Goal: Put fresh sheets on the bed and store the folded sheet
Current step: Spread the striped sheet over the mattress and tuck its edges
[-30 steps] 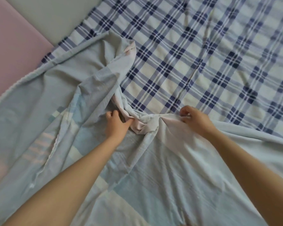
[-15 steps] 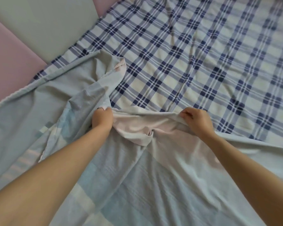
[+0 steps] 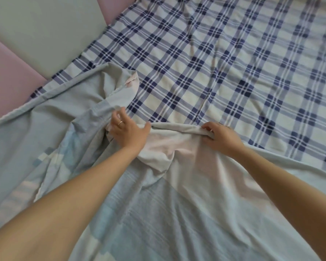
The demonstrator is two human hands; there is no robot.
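A pale blue sheet [image 3: 177, 208] with faint lighter blocks lies rumpled over the near half of the bed. Under it, a blue-and-white plaid sheet [image 3: 224, 63] covers the mattress and shows across the far half. My right hand [image 3: 222, 137] pinches the pale sheet's folded far edge. My left hand [image 3: 127, 131], a ring on one finger, rests on the same edge further left with fingers spread, reaching toward a bunched, twisted fold [image 3: 119, 95] of the sheet. Whether the left fingers hold cloth is unclear.
A padded headboard or wall of pink panels [image 3: 9, 81] and a grey-green panel [image 3: 43, 32] borders the bed along the upper left. The plaid sheet shows some wrinkles in the middle.
My left hand has gone from a closed grip on the bunched cloth to spread fingers, shifted up and left. The sheet's edge is stretched flatter between my hands. The view has tilted further up the bed.
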